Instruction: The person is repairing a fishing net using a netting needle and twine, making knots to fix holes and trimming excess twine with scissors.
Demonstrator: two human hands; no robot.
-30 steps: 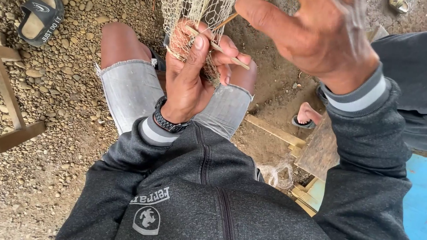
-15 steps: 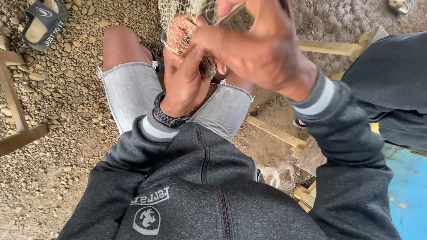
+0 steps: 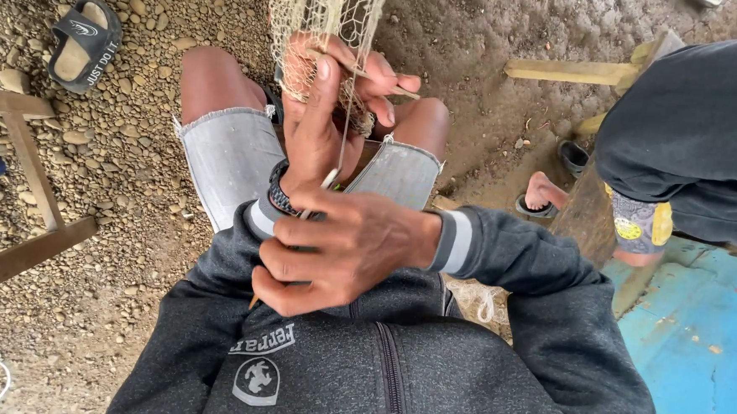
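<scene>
A pale fishing net [image 3: 324, 11] hangs down from the top of the view over my knees. My left hand [image 3: 327, 112] pinches the net's lower edge against a thin wooden stick, fingers curled around the mesh. My right hand [image 3: 341, 248] is drawn back close to my chest, closed around a slim netting needle whose tip pokes up toward the net. A taut thread runs from that needle up to the mesh. I sit in grey cut-off shorts and a dark grey zip jacket.
Gravel ground [image 3: 134, 186] lies below. A black sandal [image 3: 79, 45] sits at upper left, a wooden frame [image 3: 28, 214] at left. Another person in dark clothes [image 3: 700, 140] sits at right, foot in a sandal [image 3: 541, 199], beside a blue surface [image 3: 697, 350].
My right hand has dropped from up at the net down toward my chest, pulling the thread tight. My left hand keeps its hold on the net.
</scene>
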